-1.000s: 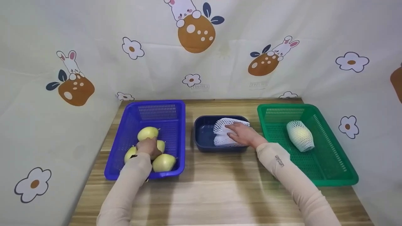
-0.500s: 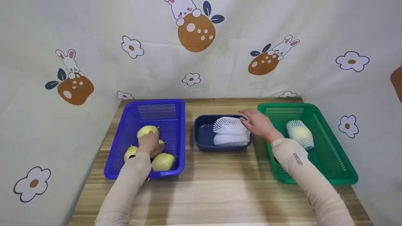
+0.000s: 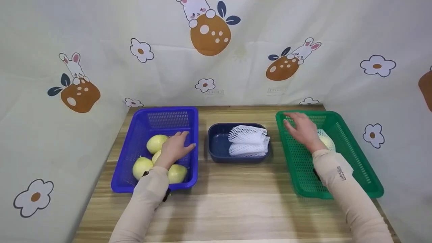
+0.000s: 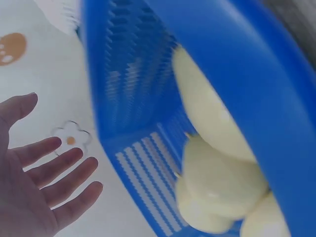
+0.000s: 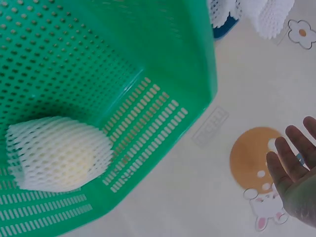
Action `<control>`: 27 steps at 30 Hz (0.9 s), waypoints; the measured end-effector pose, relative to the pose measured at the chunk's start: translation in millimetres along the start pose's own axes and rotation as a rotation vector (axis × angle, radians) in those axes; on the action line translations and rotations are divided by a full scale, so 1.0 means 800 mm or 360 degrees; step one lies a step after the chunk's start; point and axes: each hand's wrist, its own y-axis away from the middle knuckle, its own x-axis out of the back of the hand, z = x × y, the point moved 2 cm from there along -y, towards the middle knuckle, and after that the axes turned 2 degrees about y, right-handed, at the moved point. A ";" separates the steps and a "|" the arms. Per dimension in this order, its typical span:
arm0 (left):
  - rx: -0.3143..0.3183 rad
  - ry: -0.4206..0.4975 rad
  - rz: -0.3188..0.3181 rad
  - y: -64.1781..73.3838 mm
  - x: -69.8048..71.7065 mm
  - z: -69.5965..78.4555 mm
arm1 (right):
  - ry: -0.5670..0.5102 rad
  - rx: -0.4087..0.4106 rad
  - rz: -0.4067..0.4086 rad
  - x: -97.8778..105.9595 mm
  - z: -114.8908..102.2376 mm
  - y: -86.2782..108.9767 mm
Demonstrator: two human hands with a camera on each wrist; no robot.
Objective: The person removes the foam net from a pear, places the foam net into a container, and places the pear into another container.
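Observation:
My left hand [image 3: 174,149] is over the blue basket [image 3: 122,158], its fingers spread and nothing in them. Several yellow-green pears [image 3: 157,143] lie under and around it; in the left wrist view the pears [image 4: 217,182] show stems, and the palm [image 4: 24,192] is bare. Above the green basket [image 3: 358,152] hovers my right hand [image 3: 303,131], fingers loosely extended and holding nothing. One pear in a white foam net [image 3: 326,141] lies in that basket, partly hidden by the hand; the right wrist view shows the netted pear [image 5: 61,153] whole.
Between the baskets stands a small dark blue tub [image 3: 219,145] with white foam nets [image 3: 248,140] at its right side. All three containers rest on a wood-grain table [image 3: 233,202]. A printed cloth [image 3: 243,64] hangs behind the table and along its sides.
My right hand has moved right from the foam nets in the tub to above the green basket. My left hand has come off the pears, shifting right with its fingers opening.

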 end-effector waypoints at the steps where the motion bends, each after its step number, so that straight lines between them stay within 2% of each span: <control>1: -0.0017 0.0009 0.0016 0.001 -0.001 0.005 | 0.0004 -0.0026 0.0004 0.002 0.005 0.002; 9: -0.0118 0.0002 0.0108 0.017 -0.011 0.035 | 0.0023 -0.0167 0.0025 0.014 0.048 0.019; 15: -0.0225 0.0020 0.0199 0.031 -0.027 0.046 | 0.0039 -0.0270 -0.0019 0.019 0.077 0.031; 27: -0.0265 -0.0027 0.0204 0.045 -0.054 0.045 | 0.0081 -0.0520 -0.0374 0.014 0.125 0.053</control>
